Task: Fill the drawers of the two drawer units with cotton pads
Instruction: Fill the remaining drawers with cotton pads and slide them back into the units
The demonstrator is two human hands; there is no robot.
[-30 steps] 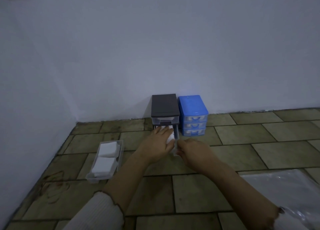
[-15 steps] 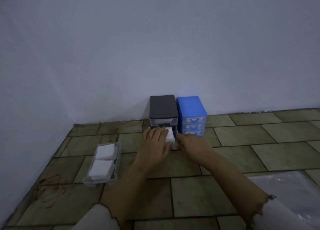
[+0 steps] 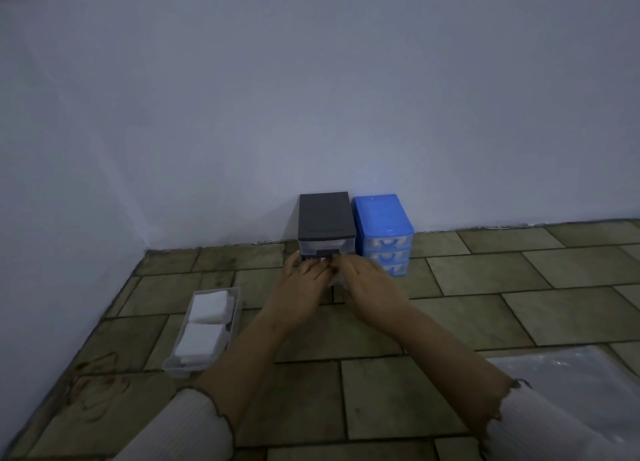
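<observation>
Fingers (image 3: 313,270) of both hands lay flat together against the dark grey plastic drawer unit (image 3: 325,223), pinching nothing.
Probably pushing a lower drawer shut; white cotton pads (image 3: 207,310) waited in the clear tray (image 3: 235,316) near-left.

Two drawer units stand at twelve o'clock against the wall: one black drawer unit (image 3: 326,223) and one blue drawer unit (image 3: 382,230) touching its right side. The blue one shows three drawers; on the black one only one drawer front is clear, the rest hidden behind two hands, the left hand (image 3: 302,284) and the right hand (image 3: 367,287). At nine o'clock lies one clear tray (image 3: 235,316) with two stacks of cotton pads (image 3: 204,325). One plastic sheet (image 3: 575,388) lies at four o'clock.
</observation>
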